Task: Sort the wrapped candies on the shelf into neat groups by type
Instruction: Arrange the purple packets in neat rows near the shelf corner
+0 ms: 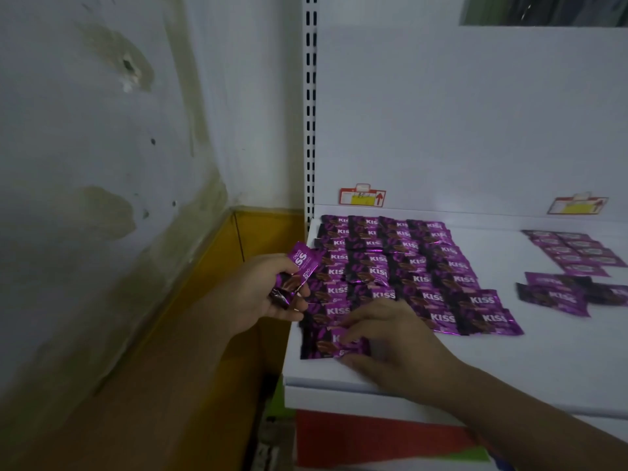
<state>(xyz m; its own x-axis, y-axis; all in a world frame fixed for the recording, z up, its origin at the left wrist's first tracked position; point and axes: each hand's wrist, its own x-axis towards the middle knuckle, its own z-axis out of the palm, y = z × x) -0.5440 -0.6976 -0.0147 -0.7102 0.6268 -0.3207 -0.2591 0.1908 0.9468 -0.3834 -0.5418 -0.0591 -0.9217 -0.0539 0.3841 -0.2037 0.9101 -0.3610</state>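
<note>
Right hand (384, 338) pinching front candy (323, 346), left hand (261, 294) gripping candies (300, 268)

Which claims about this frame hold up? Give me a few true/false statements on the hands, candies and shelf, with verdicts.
1. The left hand holds purple foil-wrapped candies. True.
2. A large block of purple candies lies in rows on the white shop shelf. True.
3. The right hand hovers clear of the shelf. False: its fingers pinch a single purple candy near the shelf's front-left corner.
4. All candies on the shelf form one group. False: a smaller purple group lies apart, to the right.
5. Two red-and-yellow price tags stand at the back. True.
</note>
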